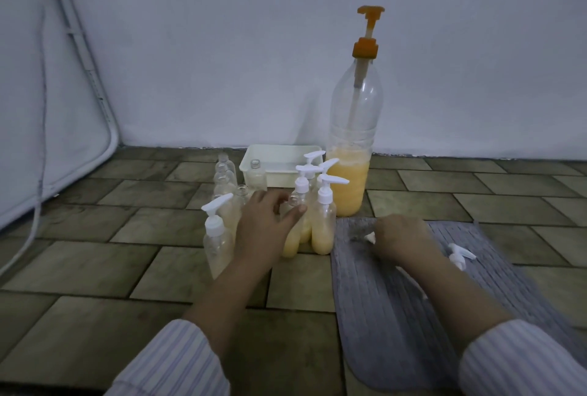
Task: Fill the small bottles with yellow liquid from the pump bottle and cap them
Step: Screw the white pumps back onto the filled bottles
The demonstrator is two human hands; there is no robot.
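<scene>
Head view puts the small bottles [305,218] just left of centre frame, a tight cluster standing on the tiled floor [95,237], several already holding yellow liquid and topped with white pump caps, so the job looks well underway. One more capped bottle [217,237] stands a bit apart at the left of the bunch, and a few clear uncapped ones [225,173] wait behind, toward the wall. My guess is they're bunched like that to keep done ones and to-do ones within easy reach. The left hand [270,221] reaches in from the lower middle with the forearm stretched forward, fingers and thumb curled around an uncapped filled bottle [293,230] at the front of the cluster, probably steadying it for a cap. The right hand [400,237] sits to the right of centre over a grey mat [397,316], fingers bunched on something small and white [370,238]; it's a bit blurry, but it looks like a pump cap. Another loose white pump cap [460,254] lies on the mat just right of that hand. The big pump bottle [352,148] stands behind the cluster, upper right of centre, roughly a third full of yellow liquid, orange pump head up. A white tray [279,154] sits against the wall beside it.
</scene>
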